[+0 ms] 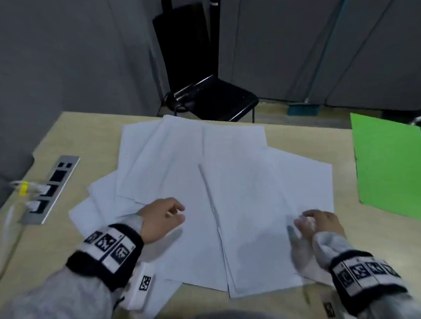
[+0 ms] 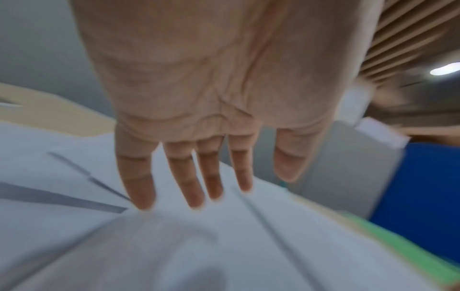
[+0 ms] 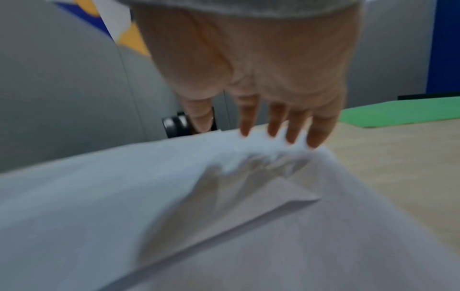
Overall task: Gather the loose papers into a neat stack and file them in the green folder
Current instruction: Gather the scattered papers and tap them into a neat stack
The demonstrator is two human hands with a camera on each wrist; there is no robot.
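White papers [image 1: 205, 183] lie spread and overlapping over the middle of the beige table [image 1: 305, 306] in the head view. The green folder [image 1: 391, 167] lies flat at 3 o'clock from them, apart from the sheets, at the right edge of the table. The left hand [image 1: 160, 218] is over the papers at 7 o'clock of the pile, and the right hand [image 1: 319, 223] is at 5 o'clock, on a corner of the right sheets; this hand is blurred. Both wrists carry black bands with printed markers. A socket strip [image 1: 50, 188] with white plugs sits in the table at 9 o'clock. A black chair [image 1: 214, 99] stands behind the table at 12 o'clock.

In the left wrist view, the left hand [image 2: 211, 98] has its fingers [image 2: 139, 181] straight and a little spread, holding nothing, with the tips close over the papers [image 2: 224, 246]. I cannot tell if they touch. The folder [image 2: 410, 254] shows as a green strip at 4 o'clock.

In the right wrist view, the right hand [image 3: 261, 65] also has its fingers [image 3: 321, 130] straight and spread, and the tips are at the far edge of the papers [image 3: 149, 196], which bulge up below them. The folder [image 3: 398, 114] lies at 2 o'clock on the table [image 3: 398, 167].
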